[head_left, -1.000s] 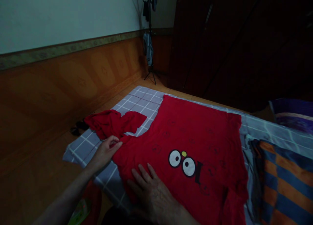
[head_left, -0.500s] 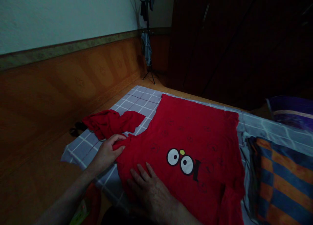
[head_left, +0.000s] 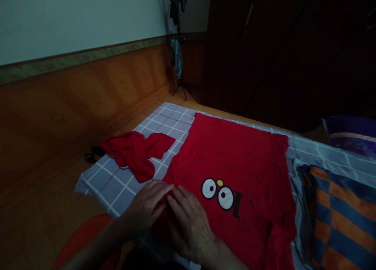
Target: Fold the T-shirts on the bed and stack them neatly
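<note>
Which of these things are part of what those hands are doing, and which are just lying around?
In use:
- left hand and right hand, both at the red shirt
- checked sheet, under it

Apparently just about:
- crumpled red cloth
- orange-and-blue cloth
- stand

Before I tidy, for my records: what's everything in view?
Shirt: one, red, spread on sheet
Crumpled cloth: one, red, left of shirt
Sheet: one, grey checked, beneath
Patterned cloth: one, orange and blue, right
Grey cloth: one, beside shirt
Bundle: one, purple, far right
Rack with garments: one, black, far corner
Cabinet: one, dark, back
Round object: one, orange-red, lower left
Shoes, apparently: two, black, left floor
Wall: one, pale above orange, left
Left hand, right hand: two, bare, on shirt
</note>
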{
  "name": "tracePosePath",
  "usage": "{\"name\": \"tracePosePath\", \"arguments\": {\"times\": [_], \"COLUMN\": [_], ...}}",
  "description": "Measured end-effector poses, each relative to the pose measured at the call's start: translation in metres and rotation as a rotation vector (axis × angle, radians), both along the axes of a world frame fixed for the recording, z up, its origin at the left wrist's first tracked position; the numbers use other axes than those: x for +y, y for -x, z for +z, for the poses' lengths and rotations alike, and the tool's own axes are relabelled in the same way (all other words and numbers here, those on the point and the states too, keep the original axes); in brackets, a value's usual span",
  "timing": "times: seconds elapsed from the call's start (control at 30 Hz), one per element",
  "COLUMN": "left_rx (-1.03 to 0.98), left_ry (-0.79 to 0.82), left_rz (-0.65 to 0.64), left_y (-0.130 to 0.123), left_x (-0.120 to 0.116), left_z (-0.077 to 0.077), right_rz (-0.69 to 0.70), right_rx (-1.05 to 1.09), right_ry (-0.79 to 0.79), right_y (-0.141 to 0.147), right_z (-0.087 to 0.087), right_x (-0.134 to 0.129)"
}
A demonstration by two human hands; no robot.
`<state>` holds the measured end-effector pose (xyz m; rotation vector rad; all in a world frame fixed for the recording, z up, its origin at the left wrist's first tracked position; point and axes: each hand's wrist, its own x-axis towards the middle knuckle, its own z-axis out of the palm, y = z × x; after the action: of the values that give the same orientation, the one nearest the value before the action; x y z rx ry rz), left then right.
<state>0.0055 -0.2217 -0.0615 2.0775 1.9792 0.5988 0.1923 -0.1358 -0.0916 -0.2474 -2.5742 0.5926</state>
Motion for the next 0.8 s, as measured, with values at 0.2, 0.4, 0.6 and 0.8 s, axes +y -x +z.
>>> {"name": "tracePosePath", "arguments": {"times": [0.2,0.4,0.6,0.8], "left_rx": [0.096,0.074,0.094,0.093], "left_ry": [-0.043,0.021,0.267,0.469], "left_rz": [0.193,0.205,0.177,0.065], "left_y": [0.016,0.024,0.039,0.054], "left_x": [-0.019,-0.035,-0.029,-0.01], "left_z": [-0.02,-0.031,-0.016,0.025], "right_rz": [0.02,0.107,0.181,0.224], "right_rx": [-0.244,-0.4,-0.431,-0.429], "right_ry": [0.042,0.123,0.136,0.139], "right_y": [0.007,0.007,0.007,0.006], "right_z": [-0.007,-0.004,0.006,0.01], "right_x": [0.006,0.01,0.011,0.013]}}
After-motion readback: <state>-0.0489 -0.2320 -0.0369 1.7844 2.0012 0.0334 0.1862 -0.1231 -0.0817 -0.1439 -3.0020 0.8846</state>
